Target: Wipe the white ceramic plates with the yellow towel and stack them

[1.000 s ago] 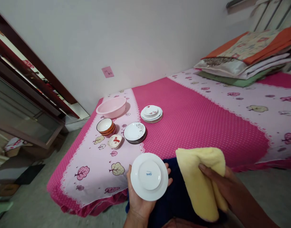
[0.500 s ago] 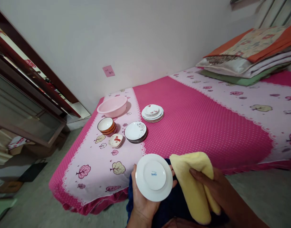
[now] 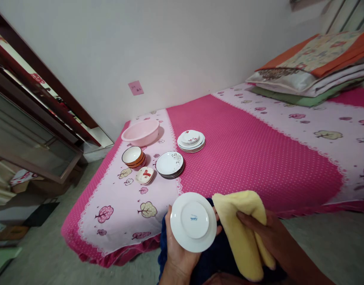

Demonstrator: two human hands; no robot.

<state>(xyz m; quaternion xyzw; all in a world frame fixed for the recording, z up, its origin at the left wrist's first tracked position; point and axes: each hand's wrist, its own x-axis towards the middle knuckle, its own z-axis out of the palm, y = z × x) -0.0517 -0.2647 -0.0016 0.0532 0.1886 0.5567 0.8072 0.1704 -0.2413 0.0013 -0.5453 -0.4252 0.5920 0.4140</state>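
My left hand [image 3: 182,253] holds a small white plate [image 3: 184,229] from beneath, its underside with a blue mark facing up. The thumb lies along the left rim and fingertips show past the right rim. Just to the right, my right hand [image 3: 263,227] grips a folded yellow cloth [image 3: 239,233], thumb on top. The cloth hangs down beside the plate, close to the fingertips of my left hand. Beyond the hands, on the bed, lie a stack of dark-rimmed plates [image 3: 169,163] and a stack of white plates with a red flower pattern [image 3: 190,138].
Left of the plates stand stacked brown bowls [image 3: 133,157], a small square dish [image 3: 145,175] and a pink basin [image 3: 141,133]. Folded bedding [image 3: 309,75] is piled at the far right of the bed [image 3: 253,158]. A dark blue cloth [image 3: 213,257] lies below my hands.
Almost nothing differs. The plate in my left hand has shifted very slightly to the right; the cloth stays in my right hand.
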